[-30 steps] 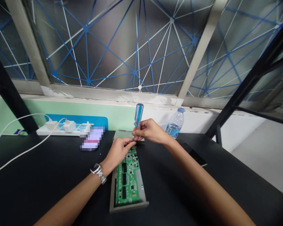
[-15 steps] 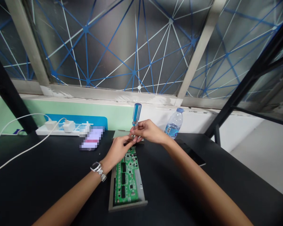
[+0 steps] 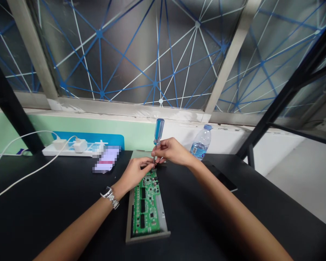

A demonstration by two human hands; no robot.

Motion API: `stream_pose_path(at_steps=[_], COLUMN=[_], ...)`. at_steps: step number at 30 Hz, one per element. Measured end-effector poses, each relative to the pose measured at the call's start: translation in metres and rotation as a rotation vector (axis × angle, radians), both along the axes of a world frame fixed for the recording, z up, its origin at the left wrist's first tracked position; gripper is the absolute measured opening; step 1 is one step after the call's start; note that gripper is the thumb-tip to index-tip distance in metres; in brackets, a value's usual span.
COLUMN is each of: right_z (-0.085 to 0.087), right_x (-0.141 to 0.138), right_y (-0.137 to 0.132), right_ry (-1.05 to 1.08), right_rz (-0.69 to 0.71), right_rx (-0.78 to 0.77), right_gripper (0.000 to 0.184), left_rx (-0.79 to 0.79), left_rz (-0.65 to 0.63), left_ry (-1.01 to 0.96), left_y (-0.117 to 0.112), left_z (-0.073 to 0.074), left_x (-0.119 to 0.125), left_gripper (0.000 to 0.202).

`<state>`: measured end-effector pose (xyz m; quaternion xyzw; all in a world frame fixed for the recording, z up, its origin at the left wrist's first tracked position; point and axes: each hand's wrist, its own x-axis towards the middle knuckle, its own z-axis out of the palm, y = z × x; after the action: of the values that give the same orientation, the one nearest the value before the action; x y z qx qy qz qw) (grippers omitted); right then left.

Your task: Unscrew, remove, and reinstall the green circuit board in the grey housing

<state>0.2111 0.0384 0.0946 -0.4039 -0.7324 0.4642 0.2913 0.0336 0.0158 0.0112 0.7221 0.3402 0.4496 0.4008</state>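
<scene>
Right hand (image 3: 174, 152) pinches a blue-handled screwdriver (image 3: 159, 131) upright, tip at the far end of the green circuit board (image 3: 146, 206), which sits in a metal casing (image 3: 129, 221). Left hand (image 3: 136, 173) curled just beside the shaft, fingers nearly closed, can't tell if holding anything. Water bottle (image 3: 201, 143) beyond the board.

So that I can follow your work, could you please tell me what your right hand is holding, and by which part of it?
The right hand holds a screwdriver by its metal shaft, just below the blue handle.

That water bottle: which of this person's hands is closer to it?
Right. The right hand is just left of the water bottle, apart from it; the left hand is farther left.
</scene>
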Motion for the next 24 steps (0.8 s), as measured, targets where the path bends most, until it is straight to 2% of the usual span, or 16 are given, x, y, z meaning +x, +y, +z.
stream_pose_path(at_steps=[6, 12, 18, 24], right_z=[0.004, 0.001, -0.001, 0.005], right_x=[-0.003, -0.007, -0.005, 0.003], right_y=[-0.006, -0.009, -0.005, -0.004], right_ry=[-0.006, -0.001, -0.024, -0.061], right_rz=[0.000, 0.043, -0.082, -0.036], right_rx=[-0.014, -0.023, 0.059, 0.030], right_gripper=[0.010, 0.011, 0.015, 0.012], left_rx=[0.051, 0.075, -0.003, 0.008], left_rz=[0.005, 0.035, 0.016, 0.004], left_ry=[-0.007, 0.071, 0.012, 0.014], left_y=[0.005, 0.005, 0.003, 0.003], left_z=[-0.006, -0.002, -0.003, -0.005], left_x=[0.000, 0.005, 0.005, -0.003], left_gripper=[0.016, 0.016, 0.017, 0.018])
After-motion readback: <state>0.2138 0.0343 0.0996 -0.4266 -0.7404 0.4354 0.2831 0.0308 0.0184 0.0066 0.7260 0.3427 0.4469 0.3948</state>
